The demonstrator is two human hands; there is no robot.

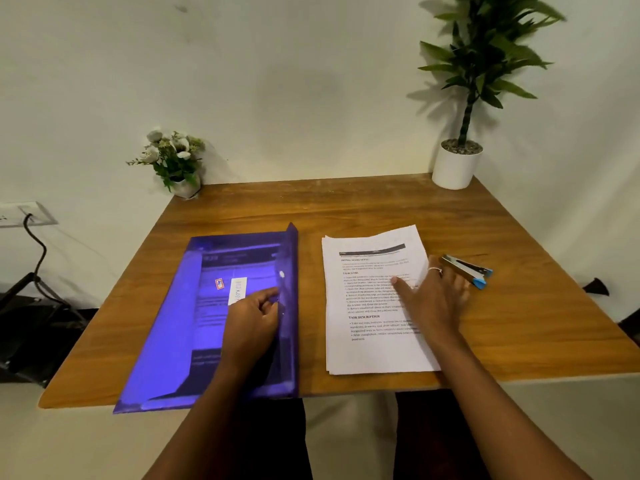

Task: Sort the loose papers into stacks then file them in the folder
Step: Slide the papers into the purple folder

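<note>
**While the folder is held open, one stack waits beside it**

Since the papers already lie in one pile, I judge that sorting is over and the filing step is in hand. At the far left corner of the brown wooden table (346, 202) stands a small white pot of pale artificial flowers (175, 161). Nearer lies the translucent purple plastic folder (173, 323), flat on the left half of the table, with its near corner over the table edge. Its long flap on the right side stands upright, so the folder is open. Through the plastic one sees printed sheets already inside. The left hand (251, 315) rests on the folder with fingers curled at the foot of the flap, and it seems to pinch it there.

To the right, apart from the folder, lies the stack of white printed papers (367, 306), roughly squared, with a few edges fanned at the top. The right hand (433, 299) lies flat on its right part, fingers straight and spread, gripping nothing. Just beside the fingertips is a silver stapler with blue ends (467, 270). At the far right corner stands a tall green plant in a round white pot (456, 164).

The next move probably asks the right hand to gather the whole stack and slide it under the flap while the left hand keeps the flap up. The thin sheets may slip apart.
</note>
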